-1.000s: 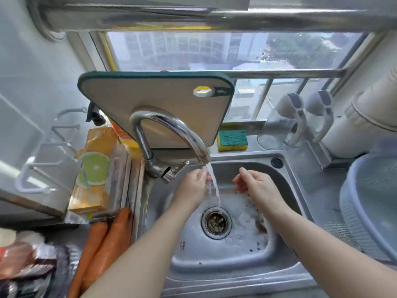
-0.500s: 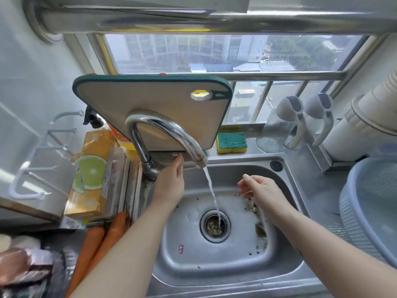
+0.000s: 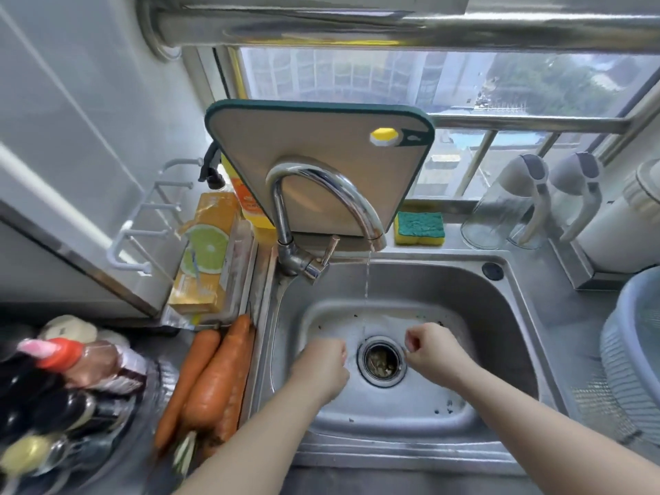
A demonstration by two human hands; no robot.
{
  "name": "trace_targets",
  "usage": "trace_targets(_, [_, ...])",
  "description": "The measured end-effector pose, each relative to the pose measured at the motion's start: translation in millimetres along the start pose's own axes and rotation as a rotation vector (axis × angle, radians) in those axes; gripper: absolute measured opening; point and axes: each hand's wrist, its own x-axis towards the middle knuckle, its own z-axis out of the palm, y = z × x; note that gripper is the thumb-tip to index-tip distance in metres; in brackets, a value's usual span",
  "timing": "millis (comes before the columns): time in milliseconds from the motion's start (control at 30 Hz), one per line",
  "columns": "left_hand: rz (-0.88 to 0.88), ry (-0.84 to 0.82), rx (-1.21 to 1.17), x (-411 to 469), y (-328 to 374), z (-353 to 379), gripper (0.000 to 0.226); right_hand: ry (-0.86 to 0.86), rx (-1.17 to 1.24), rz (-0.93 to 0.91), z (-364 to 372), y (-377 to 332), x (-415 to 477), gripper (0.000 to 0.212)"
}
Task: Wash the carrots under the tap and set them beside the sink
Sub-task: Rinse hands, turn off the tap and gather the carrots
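**Both hands held curled inside the sink, carrots laid at its left**

The left hand (image 3: pixel 322 364) is held low inside the sink (image 3: pixel 500 309), just left of its drain (image 3: pixel 382 360), with the back turned up and the fingers curled under into a loose fist; nothing is seen in it. The right hand (image 3: pixel 434 351) is held just right of that drain, its fingers likewise curled in and its thumb tucked against them, with nothing gripped. Both bare forearms are stretched in over the sink's front rim.

The sink is made of brushed steel, rounded at the corners, wet and flecked with dark specks on its floor. A curved chrome tap (image 3: pixel 323 205) is mounted at the sink's back left corner, and a thin thread of water (image 3: pixel 366 280) is let down from its spout into the sink.

The carrots (image 3: pixel 218 373) are laid on the counter directly left of the sink, side by side and touching, lengthwise along its rim. Their skin is seen as bright orange and slightly rough, with the tapered tips pointed away and pale trimmed stalks at the near ends.
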Motion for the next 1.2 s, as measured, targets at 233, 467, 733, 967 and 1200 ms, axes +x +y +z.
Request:
trace_targets(233, [0.077, -0.312, 0.191, -23, -15, 14, 0.065, -0.324, -0.296, -0.020, 17, -10, -7, 0.046])
trace_targets(467, [0.104, -0.065, 0.022, -36, -19, 6, 0.040, -0.125, -0.315, -0.109, 22, -24, -17, 0.023])
trace_targets(733, [0.184, 0.477, -0.122, -66, -54, -53, 0.046, -0.283, -0.042, -0.188, 43, -76, -13, 0.047])
trace_targets(967, [-0.237, 0.476, -0.226, -77, -131, -59, 0.078, -0.563, 0.506, -0.088, 73, -153, -29, 0.010])
trace_targets(1200, [-0.336, 0.278, -0.344, -70, -146, -50, 0.088, -0.574, 0.729, 0.158, 98, -172, -32, 0.023])
